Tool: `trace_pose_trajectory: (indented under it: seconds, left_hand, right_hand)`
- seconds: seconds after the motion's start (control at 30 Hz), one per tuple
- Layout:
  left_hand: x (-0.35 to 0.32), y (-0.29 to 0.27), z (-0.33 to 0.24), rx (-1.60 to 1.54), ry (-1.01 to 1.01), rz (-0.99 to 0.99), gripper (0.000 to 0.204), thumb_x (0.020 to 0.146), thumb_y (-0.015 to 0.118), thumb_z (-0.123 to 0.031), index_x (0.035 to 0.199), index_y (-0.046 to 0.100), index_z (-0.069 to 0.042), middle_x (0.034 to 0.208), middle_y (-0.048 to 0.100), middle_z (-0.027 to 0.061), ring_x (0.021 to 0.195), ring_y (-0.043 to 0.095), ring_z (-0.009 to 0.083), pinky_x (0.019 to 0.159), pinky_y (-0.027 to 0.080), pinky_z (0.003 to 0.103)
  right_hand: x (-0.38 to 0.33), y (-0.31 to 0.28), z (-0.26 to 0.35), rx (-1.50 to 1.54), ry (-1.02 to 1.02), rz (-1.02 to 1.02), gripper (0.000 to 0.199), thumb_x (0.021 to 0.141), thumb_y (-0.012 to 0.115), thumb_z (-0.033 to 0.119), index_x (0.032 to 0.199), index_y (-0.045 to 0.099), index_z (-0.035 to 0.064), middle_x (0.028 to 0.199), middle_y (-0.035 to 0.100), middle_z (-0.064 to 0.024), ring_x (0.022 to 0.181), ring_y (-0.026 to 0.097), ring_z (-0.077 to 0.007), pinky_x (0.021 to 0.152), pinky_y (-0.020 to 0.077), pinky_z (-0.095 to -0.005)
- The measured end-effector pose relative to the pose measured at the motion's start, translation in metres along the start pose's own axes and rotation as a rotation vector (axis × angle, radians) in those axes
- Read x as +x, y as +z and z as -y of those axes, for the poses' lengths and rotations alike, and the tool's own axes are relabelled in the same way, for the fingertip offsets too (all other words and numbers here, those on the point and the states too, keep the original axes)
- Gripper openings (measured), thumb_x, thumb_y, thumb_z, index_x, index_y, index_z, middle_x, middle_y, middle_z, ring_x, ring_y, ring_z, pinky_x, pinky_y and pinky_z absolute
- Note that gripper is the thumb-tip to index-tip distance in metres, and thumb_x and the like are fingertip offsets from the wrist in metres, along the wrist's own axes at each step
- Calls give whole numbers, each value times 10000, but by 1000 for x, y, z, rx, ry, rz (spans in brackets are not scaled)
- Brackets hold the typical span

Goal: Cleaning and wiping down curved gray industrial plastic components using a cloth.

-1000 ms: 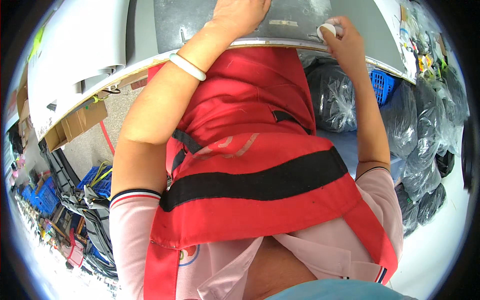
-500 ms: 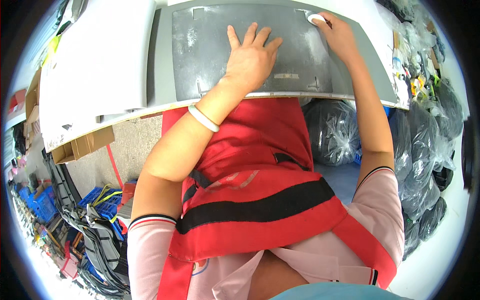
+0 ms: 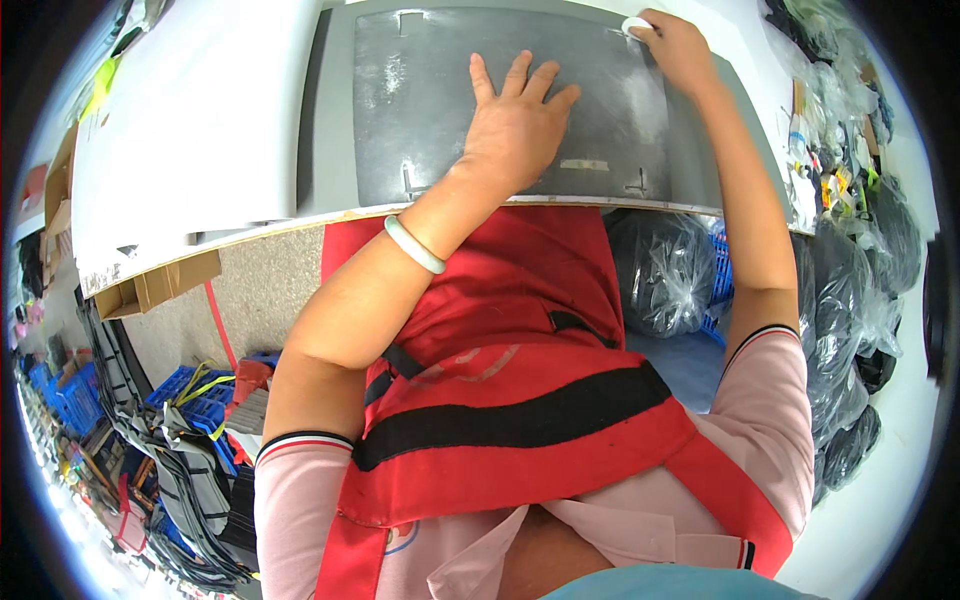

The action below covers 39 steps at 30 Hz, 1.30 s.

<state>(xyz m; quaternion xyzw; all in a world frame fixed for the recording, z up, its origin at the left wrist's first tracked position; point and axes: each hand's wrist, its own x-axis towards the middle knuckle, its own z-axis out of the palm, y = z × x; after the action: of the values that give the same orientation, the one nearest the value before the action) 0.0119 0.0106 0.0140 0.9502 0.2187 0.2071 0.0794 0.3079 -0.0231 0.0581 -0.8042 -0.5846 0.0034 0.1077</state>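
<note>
A dark grey rectangular sheet, smudged with white dust and cut with small corner slots, lies on a larger lighter grey piece of material. My left hand is flat on its middle, fingers spread. At the sheet's far right corner my right hand pinches a small white disc, which looks like tailor's chalk. The disc's lower edge, where it meets the surface, is hard to make out. A short pale strip shows on the sheet near its front edge.
White sheeting with a curled edge covers the table's left part. Below the table are a cardboard box at left and a plastic-wrapped black bundle at right. Bagged goods line the right side; blue crates stand lower left.
My right hand has moved slightly farther away with the white disc, toward the sheet's far right corner. My left hand stays pressed on the sheet. The whole view has shifted a little.
</note>
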Motion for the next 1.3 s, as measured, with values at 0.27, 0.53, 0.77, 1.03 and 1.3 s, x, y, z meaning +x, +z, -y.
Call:
trace_pose_trajectory:
  seconds: [0.27, 0.53, 0.77, 1.03, 1.3]
  left_hand:
    - [-3, -1, 2, 65, 9, 35, 379, 1001, 538, -275, 1373, 586, -222, 1461, 492, 53, 1424, 383, 324, 1106, 223, 743]
    - [-7, -3, 3, 73, -11, 68, 400, 1002, 527, -283, 1392, 570, -211, 1487, 467, 74, 1446, 349, 327, 1107, 193, 748]
    - [-4, -4, 3, -13, -11, 103, 425, 979, 543, -280, 1389, 577, -169, 1502, 443, 108, 1455, 320, 362, 1097, 156, 775]
    - [-4, -3, 4, -59, 1, 59, 437, 976, 545, -287, 1379, 587, -123, 1512, 419, 147, 1443, 335, 384, 1082, 158, 796]
    - [1, 0, 2, -78, 2, 36, 434, 984, 536, -294, 1383, 589, -134, 1481, 447, 145, 1434, 348, 377, 1082, 171, 793]
  right_hand:
    - [-4, 5, 19, 421, 239, -75, 184, 935, 629, 138, 1054, 592, 3, 741, 643, -104, 613, 614, -160, 575, 496, -340]
    - [13, -43, 115, 482, 413, 28, 166, 940, 626, 136, 1021, 617, -9, 749, 643, -100, 624, 593, -162, 603, 497, -332]
    - [46, 15, 206, 410, -213, 144, 267, 942, 625, 213, 909, 647, -52, 815, 665, -187, 731, 612, -285, 734, 503, -397]
    - [71, 28, 248, 183, -389, 85, 277, 940, 609, 212, 956, 683, -54, 961, 687, -254, 922, 645, -431, 832, 500, -470]
    - [82, 35, 211, 638, -396, 197, 185, 905, 654, 101, 1017, 649, -46, 835, 694, -184, 732, 680, -300, 687, 555, -385]
